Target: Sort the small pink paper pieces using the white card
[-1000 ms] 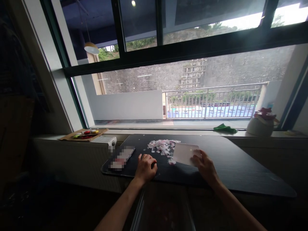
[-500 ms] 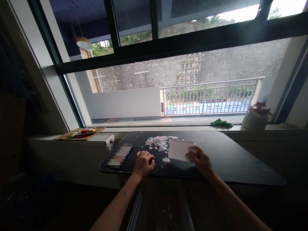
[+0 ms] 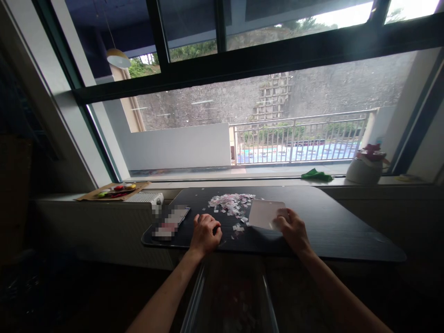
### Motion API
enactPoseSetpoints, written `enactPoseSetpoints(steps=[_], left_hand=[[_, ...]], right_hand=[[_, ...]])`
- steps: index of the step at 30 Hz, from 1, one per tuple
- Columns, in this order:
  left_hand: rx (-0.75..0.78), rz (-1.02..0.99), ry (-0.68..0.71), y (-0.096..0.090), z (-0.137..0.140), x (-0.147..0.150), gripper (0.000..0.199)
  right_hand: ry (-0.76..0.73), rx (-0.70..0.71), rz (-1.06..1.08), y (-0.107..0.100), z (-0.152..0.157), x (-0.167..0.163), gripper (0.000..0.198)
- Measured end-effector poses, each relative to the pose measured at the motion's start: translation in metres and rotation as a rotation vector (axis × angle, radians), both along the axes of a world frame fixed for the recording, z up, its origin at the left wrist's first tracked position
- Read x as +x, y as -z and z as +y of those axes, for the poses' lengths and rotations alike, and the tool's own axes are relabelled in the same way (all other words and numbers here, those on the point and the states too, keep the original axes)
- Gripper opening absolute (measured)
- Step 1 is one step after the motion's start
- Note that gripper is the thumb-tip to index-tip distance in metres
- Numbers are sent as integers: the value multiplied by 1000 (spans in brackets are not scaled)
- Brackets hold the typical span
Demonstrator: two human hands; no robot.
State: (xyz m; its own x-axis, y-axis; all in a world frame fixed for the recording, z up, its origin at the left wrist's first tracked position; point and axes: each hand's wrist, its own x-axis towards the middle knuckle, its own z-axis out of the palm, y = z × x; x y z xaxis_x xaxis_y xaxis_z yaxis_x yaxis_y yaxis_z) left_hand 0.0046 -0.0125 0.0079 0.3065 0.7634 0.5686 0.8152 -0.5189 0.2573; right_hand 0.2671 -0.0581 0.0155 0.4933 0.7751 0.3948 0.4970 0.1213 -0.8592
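My right hand (image 3: 293, 229) grips a pale, flat, rounded-corner card (image 3: 266, 213) by its right side, thumb and fingers pinching it. The card is tilted up over the dark table (image 3: 333, 226), just right of a heap of small white and pinkish paper scraps (image 3: 232, 203). A smaller clump of scraps (image 3: 238, 228) lies nearer the front edge, between my hands. My left hand (image 3: 205, 233) rests near that edge with its fingers curled in, and nothing shows in it. Left of it lies a phone (image 3: 172, 222), its screen blurred out.
Below the table's front edge is a clear plastic bin (image 3: 229, 296) with scraps inside. A radiator (image 3: 104, 226) stands left, with a brown board (image 3: 114, 190) of colourful items above it. On the sill sit a green cloth (image 3: 316, 175) and a white pot (image 3: 366, 166).
My right hand has drawn the card slightly right, away from the scrap heap. My left hand stays in place on the table. The whole view has shifted a little.
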Motion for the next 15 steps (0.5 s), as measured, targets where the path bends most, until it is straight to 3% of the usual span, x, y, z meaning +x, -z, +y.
enactPoseSetpoints(steps=[9, 15], left_hand=[[4, -4, 7, 2, 1, -1, 15], [6, 1, 8, 2, 2, -1, 15]], right_hand=[[-242, 51, 29, 3, 0, -3, 25], [3, 16, -60, 0, -3, -1, 24]])
